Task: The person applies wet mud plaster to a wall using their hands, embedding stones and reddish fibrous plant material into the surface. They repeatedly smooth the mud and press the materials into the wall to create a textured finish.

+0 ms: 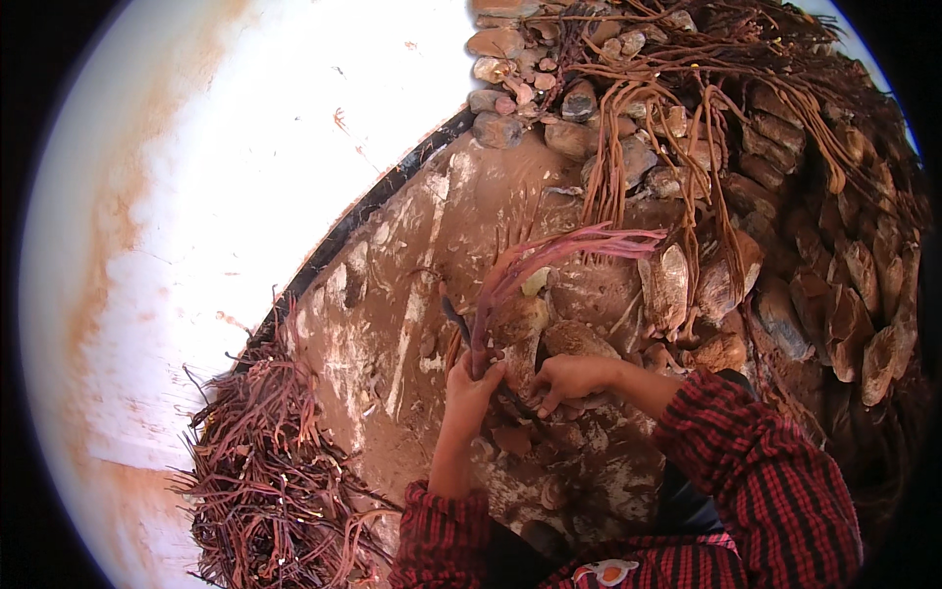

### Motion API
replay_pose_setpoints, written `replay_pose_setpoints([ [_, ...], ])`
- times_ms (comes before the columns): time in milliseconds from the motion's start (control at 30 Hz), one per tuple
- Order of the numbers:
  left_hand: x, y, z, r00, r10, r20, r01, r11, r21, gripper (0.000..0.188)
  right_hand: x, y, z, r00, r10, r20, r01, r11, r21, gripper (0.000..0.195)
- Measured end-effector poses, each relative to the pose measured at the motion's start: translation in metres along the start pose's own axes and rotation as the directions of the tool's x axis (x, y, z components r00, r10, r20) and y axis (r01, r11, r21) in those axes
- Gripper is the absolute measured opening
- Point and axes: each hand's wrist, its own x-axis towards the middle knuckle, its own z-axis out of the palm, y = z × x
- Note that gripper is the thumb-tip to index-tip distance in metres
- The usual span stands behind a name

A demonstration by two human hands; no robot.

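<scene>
My left hand [472, 389] is closed around the lower end of a bundle of pinkish-red stalks [489, 298]. The stalks rise from the fist and bend to the right, with their tips fanned apart. A dark slender piece [455, 315] stands up beside the bundle at the same hand. Just to the right, my right hand [578, 383] is low over the ground with its fingers curled. Its fingertips are at the end of a dark narrow strip [519, 403] running from below the left hand; whether they grip it is unclear. Brown lumpy pieces [578, 340] lie just beyond the hands.
A tangled heap of reddish stalks [272, 471] lies at the left, beside a bright white sheet [243, 184] with a dark edge [368, 195]. Brown elongated chunks [846, 309] are stacked at the right. Long brown strands [614, 147] drape over more chunks on the muddy ground [397, 294].
</scene>
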Motion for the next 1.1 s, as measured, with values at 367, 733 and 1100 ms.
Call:
replay_pose_setpoints([
  [367, -0.005, 0.026, -0.042, 0.998, 0.007, 0.062, -0.01, 0.999, 0.046, 0.017, 0.017, 0.034, -0.013, 0.906, -0.085, -0.415, -0.226, 0.731, -0.644, 0.072],
  [733, -0.021, 0.029, -0.001, 0.908, -0.031, 0.419, 0.075, 0.993, -0.091, 0.03, 0.037, 0.021, -0.006, 0.717, -0.439, -0.542, 0.101, 0.834, -0.542, 0.051],
  [1100, -0.016, 0.038, -0.057, 0.997, -0.074, -0.009, 0.073, 0.997, -0.033, 0.03, 0.013, 0.015, -0.016, 0.953, 0.026, -0.301, -0.247, 0.64, -0.727, 0.025],
])
